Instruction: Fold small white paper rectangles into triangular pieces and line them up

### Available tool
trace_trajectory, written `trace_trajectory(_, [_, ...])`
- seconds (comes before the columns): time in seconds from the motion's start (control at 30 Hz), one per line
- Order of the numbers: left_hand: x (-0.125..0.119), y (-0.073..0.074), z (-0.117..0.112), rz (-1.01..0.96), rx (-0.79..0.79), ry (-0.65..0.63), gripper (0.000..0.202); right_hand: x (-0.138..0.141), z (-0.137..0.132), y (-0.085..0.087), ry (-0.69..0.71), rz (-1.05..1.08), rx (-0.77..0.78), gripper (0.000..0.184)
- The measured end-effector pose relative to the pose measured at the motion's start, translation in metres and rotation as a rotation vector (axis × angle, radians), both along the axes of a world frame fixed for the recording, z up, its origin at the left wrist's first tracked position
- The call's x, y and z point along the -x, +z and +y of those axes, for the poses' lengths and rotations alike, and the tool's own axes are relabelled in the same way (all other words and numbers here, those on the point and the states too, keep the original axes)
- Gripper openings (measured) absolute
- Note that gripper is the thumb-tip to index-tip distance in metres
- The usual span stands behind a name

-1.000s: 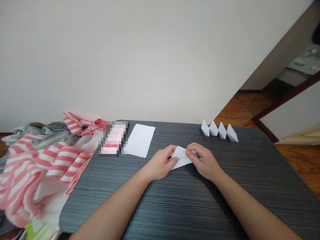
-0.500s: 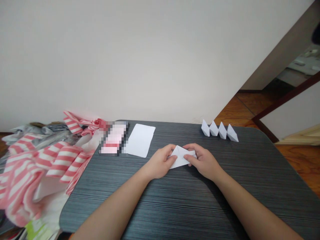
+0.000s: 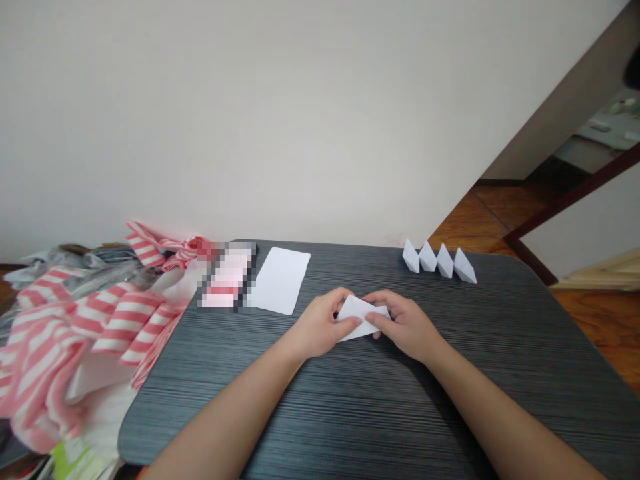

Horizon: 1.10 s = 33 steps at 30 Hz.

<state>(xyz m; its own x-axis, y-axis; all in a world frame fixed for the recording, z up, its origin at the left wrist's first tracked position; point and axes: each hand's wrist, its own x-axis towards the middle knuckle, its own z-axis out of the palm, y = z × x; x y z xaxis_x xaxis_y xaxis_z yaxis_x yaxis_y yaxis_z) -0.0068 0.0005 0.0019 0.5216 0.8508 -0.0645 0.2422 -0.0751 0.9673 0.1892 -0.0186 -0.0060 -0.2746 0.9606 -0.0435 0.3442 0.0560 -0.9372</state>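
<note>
A folded piece of white paper (image 3: pixel 356 308) is held between my two hands, just above the dark table (image 3: pixel 320 413). My left hand (image 3: pixel 323 325) grips its left side, the thumb lying across the front face. On the right side my right hand (image 3: pixel 403 325) pinches it, thumb in front and fingers behind. Creases run down from the paper's upper point. Most of the fingertips behind the paper are hidden.
Several folded white paper boats (image 3: pixel 441 261) stand in a row at the back right. White paper sheets (image 3: pixel 283 280) lie at the back left, beside a pixelated pinkish object (image 3: pixel 230 277). Striped cloth (image 3: pixel 115 320) is piled left of the table. A wall (image 3: pixel 300 120) rises behind.
The paper has tilted and shifted slightly left and down. My left thumb has slid further right across its front, and my right thumb has moved slightly left.
</note>
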Motion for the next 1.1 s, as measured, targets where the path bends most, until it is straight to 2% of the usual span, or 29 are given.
trace_trajectory(0.17, [0.0004, -0.0002, 0.0005, -0.026, 0.006, 0.018, 0.020, 0.0004, -0.0008, 0.0029, 0.045, -0.045, 0.079, 0.013])
trace_trajectory(0.4, [-0.0004, 0.0001, 0.0017, 0.002, -0.011, 0.021, 0.025, -0.0003, -0.0015, 0.0069, 0.073, -0.044, 0.084, 0.021])
trace_trajectory(0.6, [0.0039, 0.0024, 0.0039, 0.142, -0.079, -0.080, 0.028, -0.0002, -0.0008, 0.0049, 0.071, -0.027, 0.096, 0.020])
trace_trajectory(0.93, [0.0063, 0.0073, 0.0045, 0.064, -0.027, -0.091, 0.024, -0.0023, -0.0005, 0.0058, 0.062, 0.018, 0.210, 0.035])
trace_trajectory(1.1, [0.0072, 0.0041, 0.0051, 0.091, -0.043, -0.055, 0.025, -0.0059, 0.0016, 0.0010, 0.034, 0.019, 0.189, 0.035])
